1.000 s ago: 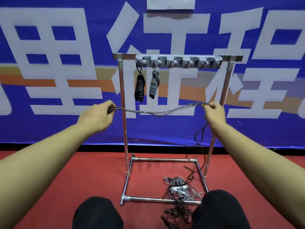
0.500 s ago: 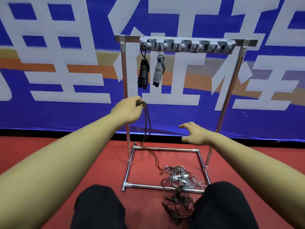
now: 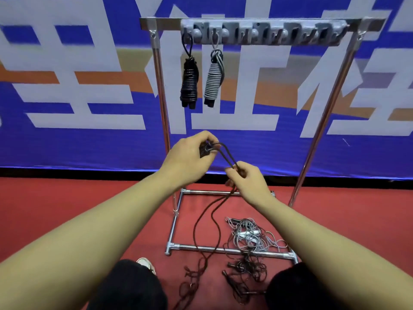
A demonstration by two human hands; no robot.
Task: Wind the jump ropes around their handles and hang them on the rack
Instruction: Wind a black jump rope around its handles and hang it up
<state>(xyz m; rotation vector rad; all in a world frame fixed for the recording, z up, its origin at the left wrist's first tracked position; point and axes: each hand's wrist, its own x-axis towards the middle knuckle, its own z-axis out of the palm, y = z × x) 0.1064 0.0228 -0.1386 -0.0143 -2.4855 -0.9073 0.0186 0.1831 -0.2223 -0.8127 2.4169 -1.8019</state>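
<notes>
A blue banner (image 3: 67,148) covers the wall, printed with large white characters and an orange band running across it. A black strip (image 3: 67,173) runs along the base of the banner. Below it, the floor (image 3: 67,209) is red.

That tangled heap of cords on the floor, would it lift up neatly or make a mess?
Probably a mess: the tangled heap is thin loose cord, grey and dark strands crossing, so one would likely drag others. It looks floppy, like the dark rope drooping from the right hand.

dark rope (image 3: 207,222) (doubled) trailing floorward, two wound ropes (image 3: 201,82) hung
</notes>
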